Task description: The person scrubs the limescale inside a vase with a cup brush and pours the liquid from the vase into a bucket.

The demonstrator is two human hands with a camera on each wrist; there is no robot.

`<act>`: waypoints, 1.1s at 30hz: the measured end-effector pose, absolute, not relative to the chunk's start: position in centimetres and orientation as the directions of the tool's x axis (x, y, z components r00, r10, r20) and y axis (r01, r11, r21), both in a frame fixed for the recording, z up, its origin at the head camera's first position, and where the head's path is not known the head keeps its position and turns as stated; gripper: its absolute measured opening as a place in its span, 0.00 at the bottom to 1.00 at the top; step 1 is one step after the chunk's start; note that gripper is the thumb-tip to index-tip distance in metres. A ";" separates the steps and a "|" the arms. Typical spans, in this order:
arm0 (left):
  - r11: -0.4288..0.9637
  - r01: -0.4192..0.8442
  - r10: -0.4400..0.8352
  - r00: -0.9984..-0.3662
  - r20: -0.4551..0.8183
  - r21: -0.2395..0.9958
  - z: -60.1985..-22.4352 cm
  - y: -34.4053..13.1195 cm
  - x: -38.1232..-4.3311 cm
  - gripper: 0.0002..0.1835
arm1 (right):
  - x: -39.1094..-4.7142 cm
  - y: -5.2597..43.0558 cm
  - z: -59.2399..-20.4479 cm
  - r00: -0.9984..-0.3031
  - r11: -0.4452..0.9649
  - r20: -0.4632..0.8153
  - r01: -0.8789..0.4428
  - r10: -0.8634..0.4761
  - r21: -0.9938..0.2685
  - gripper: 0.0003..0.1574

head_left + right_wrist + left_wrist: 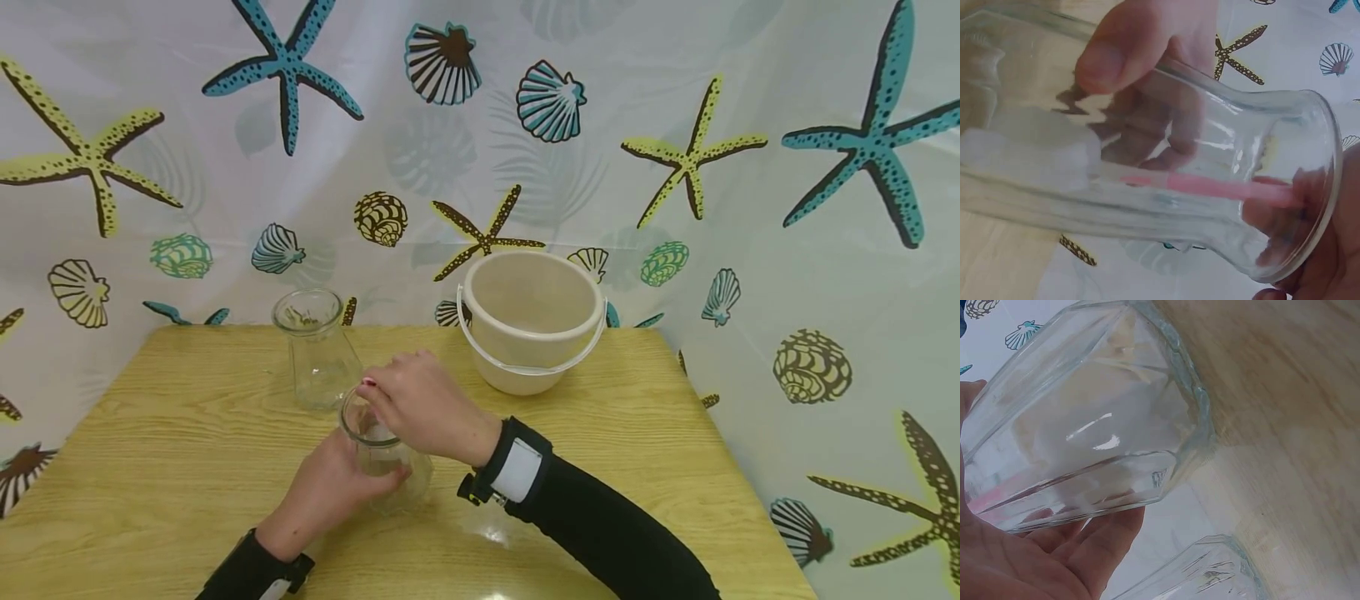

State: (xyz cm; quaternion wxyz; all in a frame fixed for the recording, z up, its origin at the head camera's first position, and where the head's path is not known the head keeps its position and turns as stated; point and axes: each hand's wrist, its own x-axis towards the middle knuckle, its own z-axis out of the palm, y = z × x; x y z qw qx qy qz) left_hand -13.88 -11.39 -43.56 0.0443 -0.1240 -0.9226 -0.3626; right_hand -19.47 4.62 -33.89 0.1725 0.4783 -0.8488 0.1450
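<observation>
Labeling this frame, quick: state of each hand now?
Left hand: holding the near jar.
Right hand: holding the pink handle that reaches into that jar.

Starfish-patterned sheeting (637,50) hangs behind 1 wood-grain table (652,433).

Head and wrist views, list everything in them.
Table: one, yellow-brown wood, lower half
Starfish-and-shell cloth: one, white, behind the table
Bucket: one, cream, far side of table
Held jar: one, clear, nearer the head camera
Other jar: one, clear, behind the held jar
Tool: one, pink and white, inside the held jar
Left hand: one, around the held jar
Right hand: one, at the held jar's mouth
Right sleeve: one, black, forearm
Wrist straps: two, black, both wrists
</observation>
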 end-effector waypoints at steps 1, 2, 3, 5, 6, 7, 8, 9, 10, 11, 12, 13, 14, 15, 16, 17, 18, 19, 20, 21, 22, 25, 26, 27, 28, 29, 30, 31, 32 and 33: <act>0.708 0.265 0.197 -0.964 0.177 0.655 -43.6 -11.4 -13.9 0.47 | -19.4 4.7 -33.9 -0.483 0.508 0.433 -0.859 -0.761 -0.065 0.16; 0.710 0.269 0.198 -0.963 0.182 0.651 -43.6 -11.3 -13.9 0.47 | -19.4 4.7 -33.8 -0.483 0.513 0.433 -0.857 -0.761 -0.056 0.16; 0.709 0.268 0.197 -0.963 0.181 0.653 -43.6 -11.3 -13.9 0.48 | -19.4 4.8 -33.8 -0.485 0.515 0.432 -0.855 -0.761 -0.053 0.16; 0.709 0.273 0.201 -0.962 0.185 0.651 -43.6 -11.3 -13.9 0.49 | -19.2 4.9 -33.8 -0.489 0.520 0.426 -0.853 -0.761 -0.050 0.17; 0.708 0.275 0.202 -0.962 0.186 0.650 -43.6 -11.3 -13.9 0.49 | -19.2 5.0 -33.7 -0.491 0.521 0.425 -0.852 -0.761 -0.050 0.18; 0.707 0.276 0.205 -0.961 0.185 0.651 -43.6 -11.3 -13.9 0.50 | -19.1 5.0 -33.6 -0.493 0.523 0.421 -0.851 -0.761 -0.051 0.18; 0.706 0.276 0.207 -0.961 0.184 0.652 -43.6 -11.3 -13.9 0.51 | -19.0 5.1 -33.6 -0.495 0.524 0.417 -0.850 -0.762 -0.052 0.19; 0.705 0.278 0.208 -0.961 0.185 0.652 -43.6 -11.3 -13.9 0.52 | -18.9 5.1 -33.5 -0.496 0.526 0.413 -0.849 -0.764 -0.048 0.19; 0.705 0.279 0.210 -0.960 0.185 0.652 -43.6 -11.3 -13.9 0.53 | -18.8 5.1 -33.4 -0.496 0.526 0.409 -0.849 -0.766 -0.045 0.19; 0.702 0.275 0.207 -0.961 0.181 0.657 -43.6 -11.3 -13.9 0.53 | -18.8 5.1 -33.3 -0.494 0.525 0.406 -0.850 -0.768 -0.042 0.19; 0.701 0.272 0.205 -0.962 0.179 0.660 -43.6 -11.3 -13.8 0.54 | -18.7 5.1 -33.2 -0.492 0.521 0.403 -0.853 -0.772 -0.043 0.19; 0.699 0.268 0.203 -0.963 0.176 0.663 -43.6 -11.4 -13.8 0.54 | -18.6 5.1 -33.1 -0.490 0.517 0.396 -0.855 -0.777 -0.045 0.19; 0.697 0.263 0.198 -0.965 0.174 0.667 -43.6 -11.4 -13.8 0.54 | -18.5 5.1 -33.0 -0.486 0.510 0.391 -0.859 -0.782 -0.047 0.19; 0.695 0.259 0.194 -0.966 0.172 0.671 -43.6 -11.3 -13.8 0.54 | -18.4 5.1 -32.9 -0.483 0.503 0.384 -0.862 -0.786 -0.055 0.19; 0.691 0.253 0.191 -0.967 0.167 0.677 -43.6 -11.3 -13.8 0.54 | -18.4 5.1 -32.9 -0.481 0.494 0.378 -0.866 -0.791 -0.069 0.18; 0.687 0.252 0.190 -0.968 0.166 0.681 -43.6 -11.3 -13.8 0.53 | -18.3 5.1 -32.9 -0.479 0.483 0.372 -0.871 -0.795 -0.089 0.19; 0.686 0.250 0.190 -0.968 0.163 0.683 -43.6 -11.3 -13.8 0.53 | -18.3 5.1 -32.8 -0.476 0.470 0.366 -0.876 -0.800 -0.111 0.19; 0.685 0.249 0.189 -0.968 0.163 0.685 -43.7 -11.3 -13.8 0.53 | -18.2 5.0 -32.9 -0.474 0.460 0.361 -0.878 -0.803 -0.129 0.18; 0.687 0.251 0.189 -0.968 0.166 0.682 -43.7 -11.3 -13.9 0.52 | -18.2 4.9 -32.9 -0.468 0.446 0.357 -0.883 -0.808 -0.148 0.18; 0.688 0.255 0.191 -0.967 0.169 0.680 -43.7 -11.4 -13.9 0.52 | -18.2 4.9 -32.9 -0.463 0.431 0.356 -0.886 -0.812 -0.170 0.19; 0.688 0.259 0.192 -0.966 0.173 0.678 -43.8 -11.4 -13.9 0.51 | -18.2 4.9 -32.9 -0.455 0.414 0.357 -0.890 -0.816 -0.189 0.19; 0.695 0.280 0.204 -0.960 0.192 0.662 -43.8 -11.4 -13.9 0.48 | -18.2 4.8 -33.0 -0.438 0.372 0.356 -0.896 -0.825 -0.241 0.19; 0.695 0.285 0.207 -0.958 0.196 0.660 -43.9 -11.4 -13.9 0.47 | -18.3 4.8 -33.0 -0.432 0.357 0.358 -0.898 -0.827 -0.258 0.20; 0.693 0.288 0.209 -0.958 0.198 0.661 -43.9 -11.4 -13.9 0.46 | -18.3 4.8 -33.1 -0.428 0.343 0.366 -0.898 -0.826 -0.276 0.20; 0.692 0.289 0.210 -0.957 0.199 0.662 -43.9 -11.4 -13.9 0.45 | -18.4 4.8 -33.1 -0.427 0.336 0.371 -0.897 -0.825 -0.287 0.20; 0.689 0.289 0.212 -0.957 0.197 0.665 -44.0 -11.4 -13.9 0.45 | -18.4 4.8 -33.2 -0.426 0.330 0.380 -0.897 -0.821 -0.293 0.20; 0.686 0.284 0.208 -0.959 0.194 0.670 -44.0 -11.4 -13.9 0.45 | -18.5 4.8 -33.3 -0.425 0.329 0.390 -0.898 -0.817 -0.291 0.20; 0.684 0.279 0.203 -0.960 0.192 0.674 -44.0 -11.4 -13.9 0.46 | -18.6 4.8 -33.4 -0.429 0.333 0.399 -0.898 -0.810 -0.288 0.19; 0.682 0.275 0.199 -0.961 0.190 0.678 -44.0 -11.4 -13.9 0.47 | -18.6 4.8 -33.4 -0.436 0.345 0.407 -0.896 -0.803 -0.281 0.19; 0.679 0.273 0.198 -0.962 0.189 0.681 -44.0 -11.4 -13.9 0.47 | -18.7 4.8 -33.5 -0.444 0.356 0.416 -0.893 -0.794 -0.274 0.18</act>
